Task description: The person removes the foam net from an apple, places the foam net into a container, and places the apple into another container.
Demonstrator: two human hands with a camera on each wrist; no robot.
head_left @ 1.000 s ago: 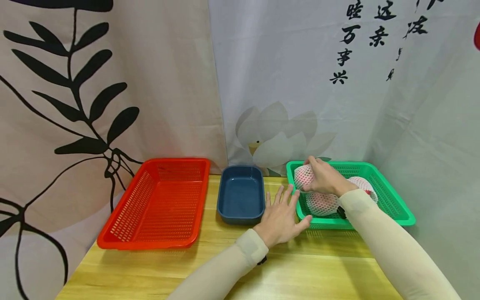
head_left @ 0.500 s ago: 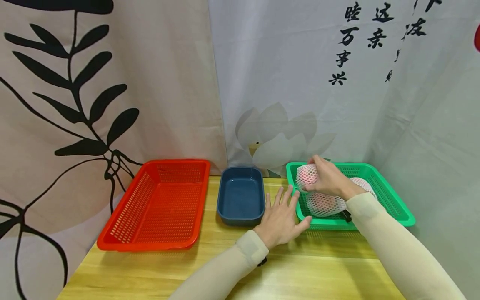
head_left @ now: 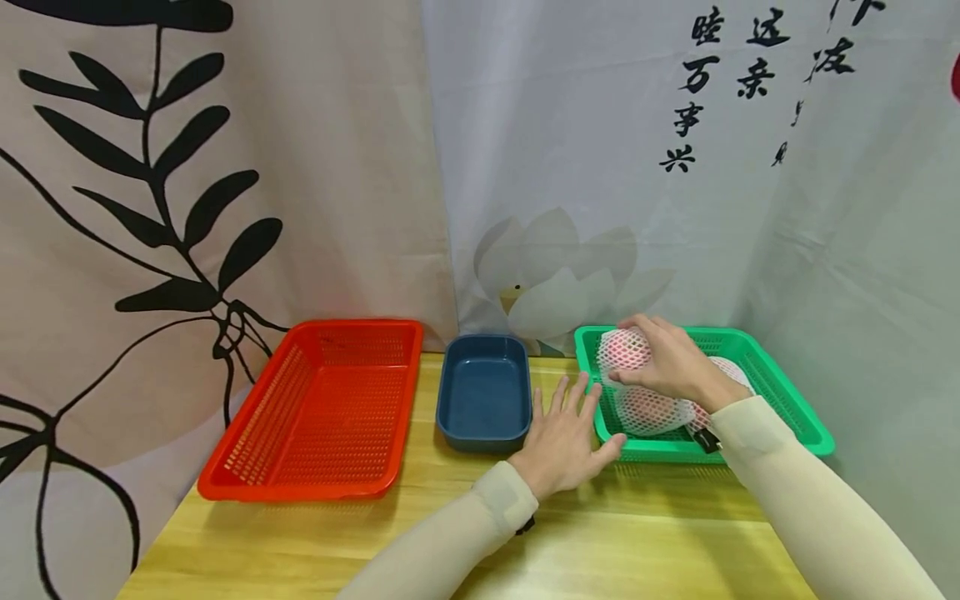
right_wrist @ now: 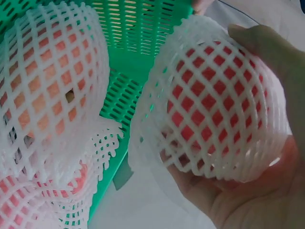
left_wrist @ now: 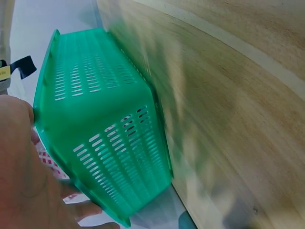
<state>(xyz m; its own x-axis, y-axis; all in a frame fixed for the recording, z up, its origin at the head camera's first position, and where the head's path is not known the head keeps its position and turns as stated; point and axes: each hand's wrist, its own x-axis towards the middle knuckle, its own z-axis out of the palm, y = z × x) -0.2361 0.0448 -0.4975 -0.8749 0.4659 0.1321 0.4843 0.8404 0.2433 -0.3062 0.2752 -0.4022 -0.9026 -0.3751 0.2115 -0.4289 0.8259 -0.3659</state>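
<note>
My right hand (head_left: 675, 360) grips a red fruit in a white foam net (right_wrist: 214, 105) at the left end of the green basket (head_left: 797, 407). In the right wrist view the thumb lies along one side of the net and the fingers curl under the other. Beside it is a paler, orange-pink netted fruit (right_wrist: 50, 81), and another netted fruit (right_wrist: 14, 202) shows partly at the lower left. My left hand (head_left: 562, 446), fingers spread, is at the basket's near left corner; in the left wrist view its fingers (left_wrist: 85, 210) overlap the rim.
A dark blue rectangular dish (head_left: 483, 396) stands just left of the green basket. Farther left is a red perforated basket (head_left: 360, 383) with nothing in it. Everything stands on a wooden table (head_left: 622, 533), with a printed cloth (head_left: 360, 167) hanging behind.
My right hand has shifted a little to the right with the netted fruit, and its wrist has turned slightly. The left hand has stayed in place.
</note>
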